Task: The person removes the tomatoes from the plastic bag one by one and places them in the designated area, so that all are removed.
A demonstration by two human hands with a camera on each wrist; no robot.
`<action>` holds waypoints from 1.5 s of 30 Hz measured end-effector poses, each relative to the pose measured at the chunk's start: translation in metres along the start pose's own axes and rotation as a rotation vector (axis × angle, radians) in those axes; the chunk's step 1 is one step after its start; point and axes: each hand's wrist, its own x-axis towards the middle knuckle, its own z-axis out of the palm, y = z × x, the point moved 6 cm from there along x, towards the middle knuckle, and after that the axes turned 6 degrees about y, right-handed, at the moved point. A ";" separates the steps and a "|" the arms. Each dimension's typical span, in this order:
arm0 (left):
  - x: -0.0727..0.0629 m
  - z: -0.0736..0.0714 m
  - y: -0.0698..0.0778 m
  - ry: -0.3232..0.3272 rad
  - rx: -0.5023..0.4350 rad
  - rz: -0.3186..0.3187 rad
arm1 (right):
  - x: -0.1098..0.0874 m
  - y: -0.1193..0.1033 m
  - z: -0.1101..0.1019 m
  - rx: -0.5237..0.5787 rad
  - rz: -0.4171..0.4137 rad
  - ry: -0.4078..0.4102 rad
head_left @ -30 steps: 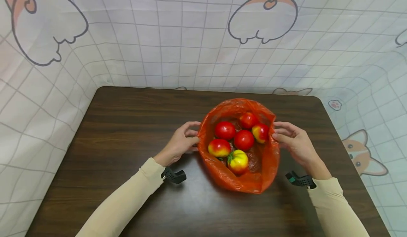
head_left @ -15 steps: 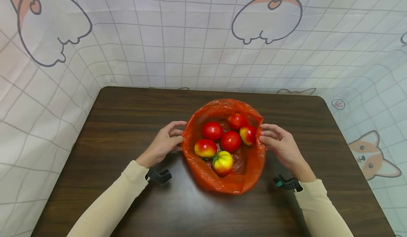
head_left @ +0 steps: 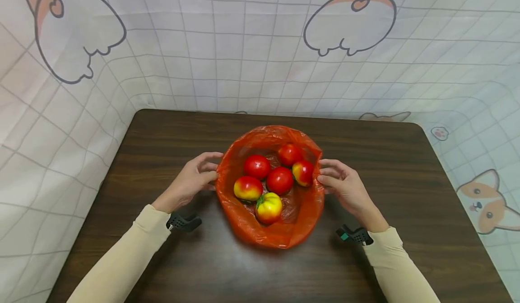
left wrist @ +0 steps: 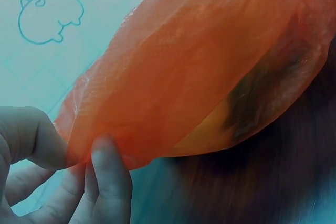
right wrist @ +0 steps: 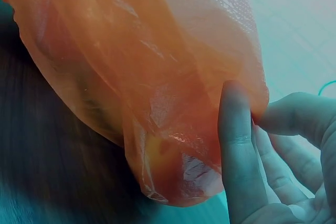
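Note:
A red plastic bag (head_left: 260, 237) stands wide-mouthed on the table, with several round fruits inside. Among them are red tomato-like ones (head_left: 280, 180), red-and-yellow ones (head_left: 248, 188) and a ribbed yellow one (head_left: 269, 208) with green leaves. My left hand (head_left: 191, 179) pinches the left side of the bag's rim between thumb and fingers, as the left wrist view shows up close. Opposite it, my right hand (head_left: 345, 183) pinches the right rim. Through the thin plastic (right wrist: 173, 66) in the right wrist view, yellow and red patches of fruit show.
The dark wooden table (head_left: 170, 131) has rounded far corners. Behind and beside it hangs a white grid-patterned cloth (head_left: 227, 45) with corgi drawings. A black wrist device (head_left: 184, 222) sits on the left wrist, another black device (head_left: 355, 235) on the right.
Both hands have moved left across the table, taking the bag and its fruits with them. Their pinch on the rim stays the same. The head view has shifted slightly.

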 end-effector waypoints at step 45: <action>-0.036 -0.086 0.008 0.104 0.178 0.055 | 0.016 0.021 0.080 -0.043 0.025 -0.023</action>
